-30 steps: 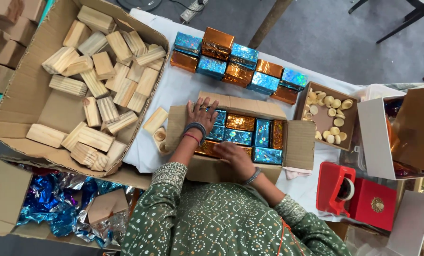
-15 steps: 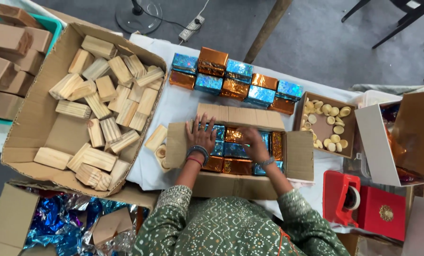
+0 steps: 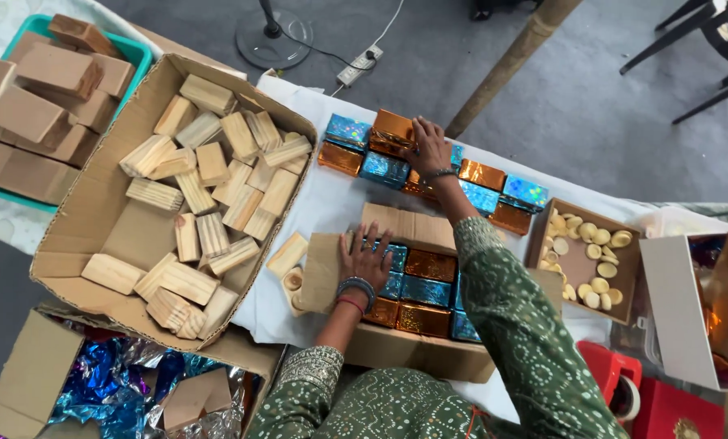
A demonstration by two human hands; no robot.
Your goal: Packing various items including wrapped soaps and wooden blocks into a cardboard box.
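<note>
- At the far row of wrapped blocks (image 3: 429, 167) on the counter (image 3: 331, 199), the right hand (image 3: 427, 146) lies on top of an orange block (image 3: 392, 130), fingers (image 3: 417, 128) curled down over its edge; whether they have closed on it I cannot tell, since the hand hides the grip.
- That row runs blue and orange by turns, blocks touching, stacked two high at its left end.
- Nearer the body, the left hand (image 3: 366, 260) rests flat on the open box (image 3: 417, 354), fingers spread over its left flap and the blue block in the corner.
- Inside the box, blue and orange blocks sit packed edge to edge; the right sleeve (image 3: 510, 317) covers part of them.
- To do this well, I judge: take one block squarely by its long sides so the foil does not crease, lift it straight up so its neighbours stay put, and keep the left hand steadying the box.
- Just left of the box lie a bare wood block (image 3: 287, 254) and two small wooden cups (image 3: 292, 280).
- Further left, a big carton (image 3: 79, 203) holds loose wood blocks; below it another carton (image 3: 22, 374) holds crumpled foil.
- To the right, a small tray (image 3: 579, 264) holds pale round discs, and beside it stand white boxes (image 3: 681, 309).
- At the bottom right, a red tape dispenser (image 3: 616, 386) shows in part.
</note>
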